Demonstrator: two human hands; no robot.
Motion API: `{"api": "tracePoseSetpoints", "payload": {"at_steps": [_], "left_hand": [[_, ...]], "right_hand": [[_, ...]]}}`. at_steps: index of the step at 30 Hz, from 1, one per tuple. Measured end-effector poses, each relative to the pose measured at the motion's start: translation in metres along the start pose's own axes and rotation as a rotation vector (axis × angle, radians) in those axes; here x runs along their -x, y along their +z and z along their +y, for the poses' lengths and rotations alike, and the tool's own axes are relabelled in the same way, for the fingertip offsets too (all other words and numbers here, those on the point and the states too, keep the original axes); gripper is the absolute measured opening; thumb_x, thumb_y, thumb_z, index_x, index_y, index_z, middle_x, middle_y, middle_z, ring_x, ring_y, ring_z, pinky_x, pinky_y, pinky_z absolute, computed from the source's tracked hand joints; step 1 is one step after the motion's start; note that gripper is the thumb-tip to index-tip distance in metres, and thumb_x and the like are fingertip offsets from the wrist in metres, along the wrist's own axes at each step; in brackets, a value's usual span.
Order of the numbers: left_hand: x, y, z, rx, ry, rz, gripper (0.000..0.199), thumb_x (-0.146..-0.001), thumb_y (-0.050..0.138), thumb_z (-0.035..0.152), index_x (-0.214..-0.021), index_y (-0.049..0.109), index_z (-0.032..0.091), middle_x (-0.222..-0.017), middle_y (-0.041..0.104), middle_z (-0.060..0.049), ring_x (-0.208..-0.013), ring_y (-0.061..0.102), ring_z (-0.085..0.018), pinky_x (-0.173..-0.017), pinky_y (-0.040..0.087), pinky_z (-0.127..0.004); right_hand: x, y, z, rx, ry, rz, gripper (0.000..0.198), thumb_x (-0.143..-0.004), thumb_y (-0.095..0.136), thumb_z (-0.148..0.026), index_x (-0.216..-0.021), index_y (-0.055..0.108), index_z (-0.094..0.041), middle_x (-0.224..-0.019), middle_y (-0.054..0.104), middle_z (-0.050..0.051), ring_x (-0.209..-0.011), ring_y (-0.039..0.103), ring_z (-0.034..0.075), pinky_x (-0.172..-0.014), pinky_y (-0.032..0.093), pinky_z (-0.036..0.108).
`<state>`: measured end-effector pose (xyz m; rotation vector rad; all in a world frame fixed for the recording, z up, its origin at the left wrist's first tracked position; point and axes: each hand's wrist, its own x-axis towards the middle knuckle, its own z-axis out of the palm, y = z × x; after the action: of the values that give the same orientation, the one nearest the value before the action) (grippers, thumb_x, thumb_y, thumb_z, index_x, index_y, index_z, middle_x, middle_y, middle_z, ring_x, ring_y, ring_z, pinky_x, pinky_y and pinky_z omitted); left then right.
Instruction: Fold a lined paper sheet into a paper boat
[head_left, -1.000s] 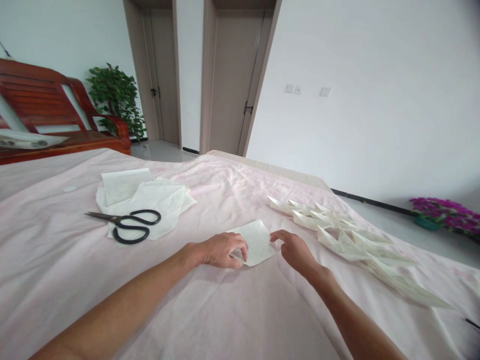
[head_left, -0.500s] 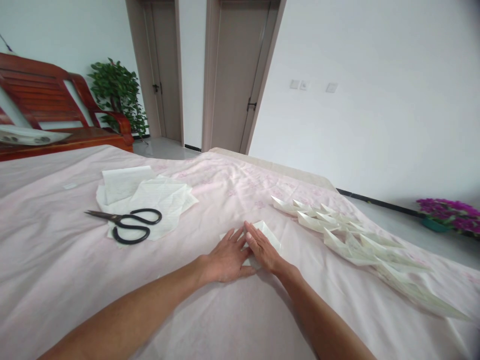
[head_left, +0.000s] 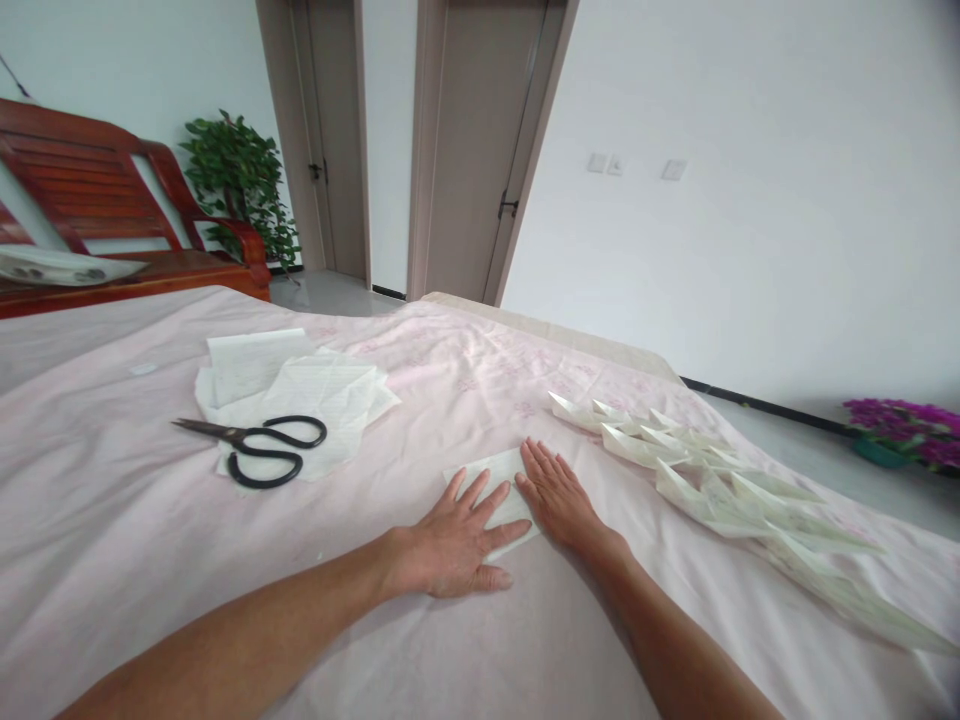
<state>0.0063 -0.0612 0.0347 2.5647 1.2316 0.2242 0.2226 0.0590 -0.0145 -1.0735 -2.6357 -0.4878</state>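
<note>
- At left, black-handled scissors (head_left: 238, 436) are lying with blades nearly together across a loose pile of pale paper sheets (head_left: 330, 385); a tug on a lower sheet could be dragging the scissors along, and their points could be nicking or tearing the thin paper.
- At centre, the left hand (head_left: 461, 540) is resting palm down, its fingers fanning wide and gripping nothing, over the left part of a small pale sheet of paper (head_left: 504, 465); that sheet is lying flat on the pink floral cloth (head_left: 450, 640) between the hands; uneven pressure could be skewing a crease, while the soft, wrinkling cloth underneath could be letting the paper slip or pucker.
- Just beside it, the right hand (head_left: 559, 495) is lying flat at the sheet's right edge, its fingers sitting close together, its thumb pointing towards the left hand, nothing in its grasp; a sideways push could be crumpling or splitting that edge.
- At right, folded paper boats (head_left: 690, 505) are standing in a crowded group, some touching; a careless right forearm or a pull on the cloth could be flattening or toppling them.
- No brand or label is showing legibly; faint ruled lines are marking the piled sheets, and smudgy traces on the boats are proving too small to read.
</note>
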Motion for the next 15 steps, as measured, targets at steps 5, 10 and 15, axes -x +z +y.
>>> {"api": "tracePoseSetpoints", "payload": {"at_steps": [5, 10, 15], "left_hand": [[0.008, -0.002, 0.01, 0.05, 0.1, -0.032, 0.075, -0.089, 0.034, 0.067, -0.152, 0.017, 0.03, -0.16, 0.004, -0.013, -0.145, -0.004, -0.038, -0.11, -0.001, -0.066], [0.003, 0.0, 0.011, 0.223, 0.254, -0.012, 0.064, -0.09, 0.043, 0.06, -0.144, 0.04, 0.027, -0.154, 0.031, -0.009, -0.145, 0.018, -0.031, -0.116, 0.012, -0.053], [-0.021, 0.002, -0.002, 0.342, -0.069, 0.504, 0.028, -0.092, 0.049, 0.027, -0.111, 0.068, 0.023, -0.123, 0.066, -0.005, -0.119, 0.057, -0.018, -0.107, 0.037, -0.033]], "right_hand": [[0.004, -0.002, 0.016, -0.082, 0.113, -0.047, 0.058, -0.1, 0.024, -0.042, -0.151, 0.026, -0.015, -0.154, 0.027, 0.012, -0.143, 0.026, 0.027, -0.113, 0.026, 0.049], [0.01, -0.005, 0.031, -0.191, 0.194, -0.081, 0.057, -0.098, 0.026, -0.043, -0.149, 0.032, -0.017, -0.154, 0.027, 0.011, -0.143, 0.024, 0.028, -0.115, 0.019, 0.051], [0.009, -0.009, 0.033, -0.244, 0.276, -0.121, 0.058, -0.097, 0.028, -0.045, -0.147, 0.036, -0.018, -0.153, 0.03, 0.012, -0.143, 0.025, 0.028, -0.115, 0.018, 0.052]]}}
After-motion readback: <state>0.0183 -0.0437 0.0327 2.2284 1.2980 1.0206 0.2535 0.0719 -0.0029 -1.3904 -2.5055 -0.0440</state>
